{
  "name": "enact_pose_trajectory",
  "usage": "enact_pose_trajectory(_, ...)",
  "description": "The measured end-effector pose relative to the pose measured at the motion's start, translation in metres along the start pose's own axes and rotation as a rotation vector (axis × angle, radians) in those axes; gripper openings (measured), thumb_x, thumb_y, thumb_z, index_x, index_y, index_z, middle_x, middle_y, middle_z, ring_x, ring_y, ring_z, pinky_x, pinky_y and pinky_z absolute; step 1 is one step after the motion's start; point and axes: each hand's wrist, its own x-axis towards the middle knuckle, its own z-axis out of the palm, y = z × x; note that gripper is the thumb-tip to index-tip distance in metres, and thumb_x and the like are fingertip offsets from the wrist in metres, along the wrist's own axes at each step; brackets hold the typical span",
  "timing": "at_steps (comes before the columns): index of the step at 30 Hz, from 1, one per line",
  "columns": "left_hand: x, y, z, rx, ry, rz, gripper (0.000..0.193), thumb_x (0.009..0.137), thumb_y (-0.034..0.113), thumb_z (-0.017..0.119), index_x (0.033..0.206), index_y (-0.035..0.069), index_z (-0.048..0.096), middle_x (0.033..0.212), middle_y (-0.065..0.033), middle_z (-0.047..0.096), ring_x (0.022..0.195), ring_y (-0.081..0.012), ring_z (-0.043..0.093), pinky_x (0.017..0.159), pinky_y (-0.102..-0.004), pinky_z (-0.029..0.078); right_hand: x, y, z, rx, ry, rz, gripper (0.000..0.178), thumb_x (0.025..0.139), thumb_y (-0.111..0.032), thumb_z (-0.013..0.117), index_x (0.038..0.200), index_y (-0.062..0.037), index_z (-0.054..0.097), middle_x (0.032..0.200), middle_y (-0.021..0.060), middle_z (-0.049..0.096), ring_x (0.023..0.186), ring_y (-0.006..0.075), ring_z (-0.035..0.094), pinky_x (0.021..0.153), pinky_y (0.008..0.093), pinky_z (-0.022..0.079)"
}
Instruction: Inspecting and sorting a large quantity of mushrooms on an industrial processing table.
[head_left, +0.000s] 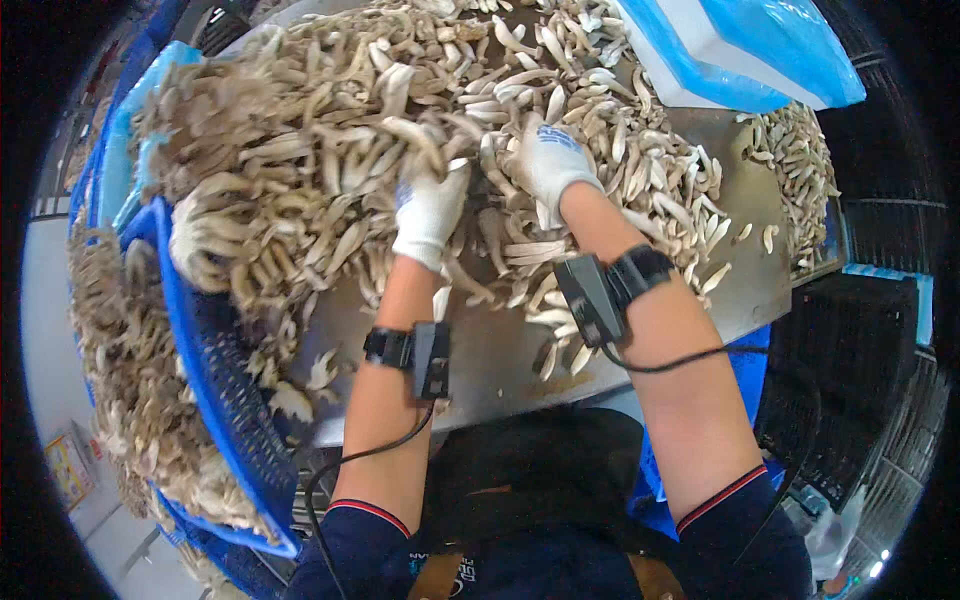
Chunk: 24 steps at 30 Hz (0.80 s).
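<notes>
A thick heap of pale brown-and-white mushrooms [340, 150] with long plump stems covers a metal table [480, 350]. My left hand [430, 210], in a white knitted glove, is closed around a mushroom [415, 138] that sticks out above its fingers. Just to its right, my right hand [560, 165] wears a matching glove with blue print on the back. Its fingers curl down into the heap, and their tips are hidden, so what they hold does not show. Loose mushrooms [540, 250] lie between and below both hands.
At the left, a blue perforated crate [215, 370] holds clustered mushrooms. A blue-wrapped white foam block [740, 50] stands at the far right, beside more mushrooms [795, 180]. Dark stacked crates [850, 350] rise at right. Cables run from the devices strapped to both forearms.
</notes>
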Motion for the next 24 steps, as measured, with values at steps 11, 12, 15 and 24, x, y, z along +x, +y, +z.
enact_pose_trajectory(11,-0.118,-0.01,-0.077,0.093,-0.152,-0.187,0.079,0.076,0.045,0.072,0.129,-0.006,0.043,0.134,-0.0272,0.043,0.126,-0.0365,0.043,0.104,-0.0385,0.036,-0.063,0.043,-0.008,0.498,0.331,0.102,0.067,0.077,0.005,0.062,0.137,-0.0006,0.033,0.108,0.0146,0.059,0.084,0.0208,0.059,0.074,0.0282,0.05)
enact_pose_trajectory(12,-0.136,-0.015,-0.082,0.057,-0.143,-0.135,0.087,0.076,0.048,0.07,0.136,-0.006,0.037,0.138,-0.0283,0.039,0.13,-0.0366,0.038,0.108,-0.0384,0.031,-0.075,0.033,-0.005,0.795,0.297,0.095,0.067,0.077,0.005,0.061,0.138,-0.0008,0.033,0.108,0.0136,0.058,0.084,0.0202,0.057,0.075,0.028,0.049)
enact_pose_trajectory(15,-0.17,-0.011,-0.05,0.136,-0.076,0.008,0.1,0.069,0.05,0.075,0.142,-0.001,0.029,0.14,-0.0311,0.035,0.133,-0.0445,0.029,0.11,-0.0471,0.026,-0.051,0.106,-0.006,0.712,0.248,0.032,0.061,0.081,0.004,0.059,0.137,0.0,0.033,0.114,0.0133,0.053,0.09,0.0175,0.053,0.078,0.0289,0.047)
enact_pose_trajectory(24,-0.245,-0.038,-0.031,0.609,-0.032,-0.054,0.11,0.06,0.051,0.079,0.147,0.009,0.025,0.146,-0.0288,0.025,0.137,-0.0471,0.017,0.111,-0.0535,0.018,-0.122,0.142,-0.007,0.1,0.225,-0.265,0.036,0.082,-0.005,0.055,0.117,0.0008,0.051,0.099,0.0179,0.063,0.086,0.0275,0.063,0.083,0.0372,0.05)
